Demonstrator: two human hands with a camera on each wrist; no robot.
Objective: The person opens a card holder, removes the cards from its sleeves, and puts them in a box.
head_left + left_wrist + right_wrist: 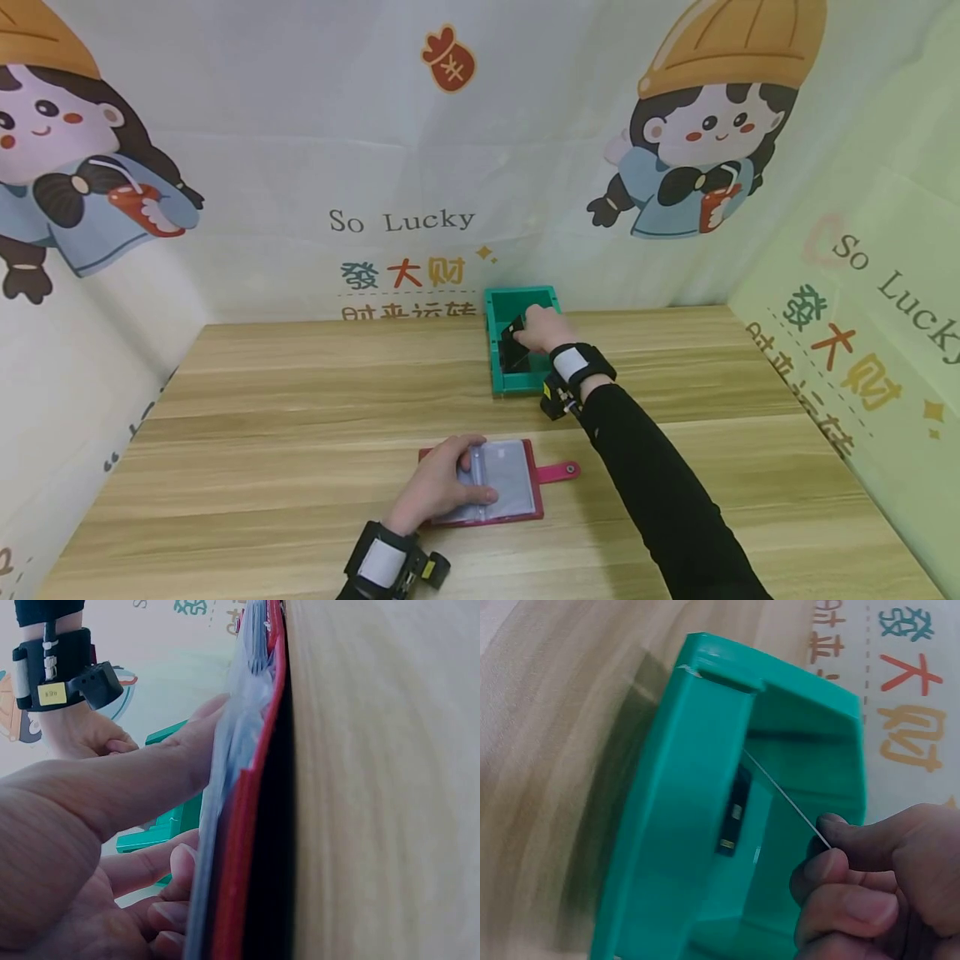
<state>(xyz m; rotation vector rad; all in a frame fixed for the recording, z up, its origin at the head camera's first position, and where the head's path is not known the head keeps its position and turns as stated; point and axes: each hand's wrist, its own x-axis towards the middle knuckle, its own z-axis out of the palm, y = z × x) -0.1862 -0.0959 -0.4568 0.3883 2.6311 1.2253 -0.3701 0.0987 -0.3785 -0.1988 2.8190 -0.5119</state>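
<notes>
Card (787,798) pinched by right hand (545,330) inside green bin (517,384), could snag the rim if tilted! Nearer, red card holder (516,482) unfolded under loosely spread left hand (437,486), could flop closed if released.

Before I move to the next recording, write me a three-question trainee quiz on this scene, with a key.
1. Multiple choice: which hand reaches into the green bin? A) left B) right C) neither
2. True or false: the card holder under the left hand is closed.
3. Name what the right hand pinches.

Key:
1. B
2. False; it lies open, with its clear sleeves showing.
3. A thin dark card.
</notes>
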